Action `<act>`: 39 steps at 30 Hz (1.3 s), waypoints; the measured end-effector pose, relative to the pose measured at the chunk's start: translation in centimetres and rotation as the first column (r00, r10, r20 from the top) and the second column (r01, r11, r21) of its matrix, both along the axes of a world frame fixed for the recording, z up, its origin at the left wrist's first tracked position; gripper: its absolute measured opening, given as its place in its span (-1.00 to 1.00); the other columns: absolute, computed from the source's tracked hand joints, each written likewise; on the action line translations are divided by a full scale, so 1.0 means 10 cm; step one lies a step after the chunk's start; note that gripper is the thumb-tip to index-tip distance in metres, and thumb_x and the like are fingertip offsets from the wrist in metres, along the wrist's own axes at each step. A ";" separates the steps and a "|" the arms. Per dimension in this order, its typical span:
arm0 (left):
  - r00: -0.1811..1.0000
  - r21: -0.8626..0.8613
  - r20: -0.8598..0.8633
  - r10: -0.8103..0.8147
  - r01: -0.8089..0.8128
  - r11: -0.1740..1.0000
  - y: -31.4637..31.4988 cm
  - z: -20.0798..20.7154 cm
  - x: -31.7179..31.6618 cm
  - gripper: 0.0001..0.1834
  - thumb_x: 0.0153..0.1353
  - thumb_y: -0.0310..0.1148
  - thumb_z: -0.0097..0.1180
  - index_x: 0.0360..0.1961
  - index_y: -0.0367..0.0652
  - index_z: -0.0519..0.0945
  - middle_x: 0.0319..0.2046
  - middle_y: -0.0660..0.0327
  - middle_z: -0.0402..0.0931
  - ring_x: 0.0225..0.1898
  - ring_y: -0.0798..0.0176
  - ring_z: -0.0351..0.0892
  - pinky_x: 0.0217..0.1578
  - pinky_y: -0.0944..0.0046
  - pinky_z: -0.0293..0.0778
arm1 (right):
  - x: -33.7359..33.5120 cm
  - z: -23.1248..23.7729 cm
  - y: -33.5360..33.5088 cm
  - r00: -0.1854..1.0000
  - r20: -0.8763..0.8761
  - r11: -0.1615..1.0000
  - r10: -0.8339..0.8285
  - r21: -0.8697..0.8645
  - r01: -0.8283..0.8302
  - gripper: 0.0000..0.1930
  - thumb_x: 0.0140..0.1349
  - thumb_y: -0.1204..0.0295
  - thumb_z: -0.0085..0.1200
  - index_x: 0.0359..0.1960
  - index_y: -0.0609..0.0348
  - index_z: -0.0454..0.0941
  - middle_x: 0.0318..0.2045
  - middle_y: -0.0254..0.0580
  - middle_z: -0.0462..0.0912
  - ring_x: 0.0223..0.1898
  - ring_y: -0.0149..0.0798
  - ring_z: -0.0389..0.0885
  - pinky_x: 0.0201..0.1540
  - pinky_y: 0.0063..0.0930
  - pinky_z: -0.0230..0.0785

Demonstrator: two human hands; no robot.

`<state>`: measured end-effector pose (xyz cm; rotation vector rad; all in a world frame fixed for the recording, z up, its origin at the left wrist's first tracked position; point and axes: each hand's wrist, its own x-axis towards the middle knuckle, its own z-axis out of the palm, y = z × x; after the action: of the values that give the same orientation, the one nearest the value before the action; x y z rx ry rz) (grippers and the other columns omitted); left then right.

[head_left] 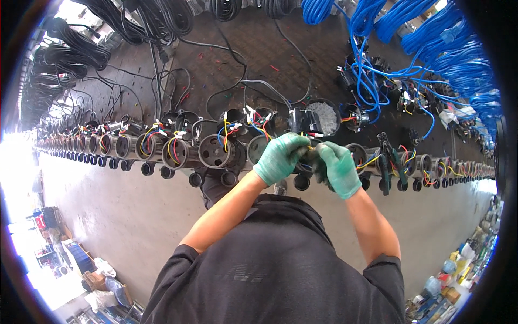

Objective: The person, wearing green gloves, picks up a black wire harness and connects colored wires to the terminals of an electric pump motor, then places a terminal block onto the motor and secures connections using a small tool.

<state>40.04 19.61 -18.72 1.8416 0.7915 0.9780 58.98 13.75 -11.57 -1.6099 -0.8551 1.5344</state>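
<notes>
Both my hands wear green-and-white gloves and meet in front of me at the bench edge. My left hand (279, 157) is closed in a pinch at a yellow wire (309, 148), of which only a short bit shows between the fingers. Close beside it, my right hand (339, 168) is also closed at the wire, its fingertips partly dark and hard to make out. Under and around the hands stand round grey housings, one of them an open housing (257, 149) next to my left hand. Dark-handled pliers (389, 162) rest upright among the housings to the right.
A long row of grey housings (216, 151) with coloured wires lines the bench edge. Behind my hands sits a round tub of small clear-white pieces (324, 117). Black cable coils (175, 19) lie far left, blue cable coils (453, 56) far right. Loose cables cross the dark bench (259, 59).
</notes>
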 end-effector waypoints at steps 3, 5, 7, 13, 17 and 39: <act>1.000 0.018 0.013 0.008 -0.008 1.000 0.00 -0.03 0.01 -0.76 0.28 -0.63 0.28 -0.04 -0.21 0.69 -0.21 0.02 0.70 -0.22 -0.01 0.75 -0.16 0.15 0.63 | 0.10 -0.10 0.06 0.663 0.724 0.606 -0.190 0.618 -0.501 -0.86 0.31 0.52 0.16 -0.12 0.17 0.67 -0.28 -0.12 0.73 -0.43 -0.08 0.71 -0.43 -0.29 0.56; 1.000 0.000 -0.001 0.003 -0.003 1.000 0.01 -0.03 0.00 -0.76 0.29 -0.62 0.28 -0.02 -0.22 0.69 -0.19 0.03 0.71 -0.20 0.00 0.76 -0.14 0.16 0.64 | 0.19 -0.03 0.14 0.586 0.798 0.538 -0.137 0.557 -0.633 -0.72 0.19 0.59 0.22 -0.05 0.14 0.66 -0.12 -0.08 0.70 -0.25 0.03 0.72 -0.27 -0.19 0.61; 1.000 -0.036 0.014 -0.019 0.020 0.999 0.00 0.00 0.00 -0.76 0.30 -0.61 0.28 -0.02 -0.22 0.69 -0.17 0.03 0.72 -0.18 0.00 0.76 -0.13 0.16 0.64 | 0.23 -0.01 0.20 0.372 0.908 0.297 -0.192 0.415 -0.860 -0.74 0.16 0.57 0.22 -0.09 0.13 0.66 -0.13 -0.12 0.69 -0.25 -0.02 0.73 -0.29 -0.18 0.60; 0.999 0.007 0.024 0.033 -0.034 0.999 -0.03 -0.01 0.05 -0.76 0.31 -0.58 0.30 -0.01 -0.22 0.69 -0.15 0.03 0.73 -0.15 -0.01 0.77 -0.12 0.15 0.65 | 0.25 -0.04 0.22 0.359 0.927 0.385 -0.111 0.373 -0.844 -0.84 0.21 0.52 0.23 -0.16 0.16 0.65 -0.29 -0.05 0.72 -0.35 -0.07 0.72 -0.33 -0.24 0.58; 0.993 0.140 -0.053 0.104 -0.096 0.986 -0.06 -0.09 0.07 -0.77 0.30 -0.57 0.31 -0.02 -0.19 0.69 -0.16 0.04 0.73 -0.16 -0.01 0.77 -0.13 0.13 0.66 | 0.07 0.00 0.12 0.803 0.576 0.837 0.154 0.356 -0.416 -0.87 0.45 0.44 0.16 -0.18 0.27 0.64 -0.46 -0.07 0.70 -0.55 -0.24 0.69 -0.50 -0.36 0.51; 0.972 0.040 -0.067 0.226 -0.223 0.974 -0.05 0.02 0.11 -0.82 0.34 -0.52 0.30 -0.05 -0.21 0.68 -0.23 -0.03 0.75 -0.20 -0.07 0.80 -0.16 0.11 0.67 | 0.70 -1.54 1.97 -0.377 0.649 0.375 0.660 -0.720 -0.584 -0.73 0.19 0.32 0.29 -0.13 0.14 0.84 -0.06 0.06 0.81 0.00 0.06 0.80 0.01 -0.16 0.66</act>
<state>41.17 19.10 -18.48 1.8514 1.0511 1.0769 65.96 33.48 -27.01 -2.2371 -3.0717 0.6807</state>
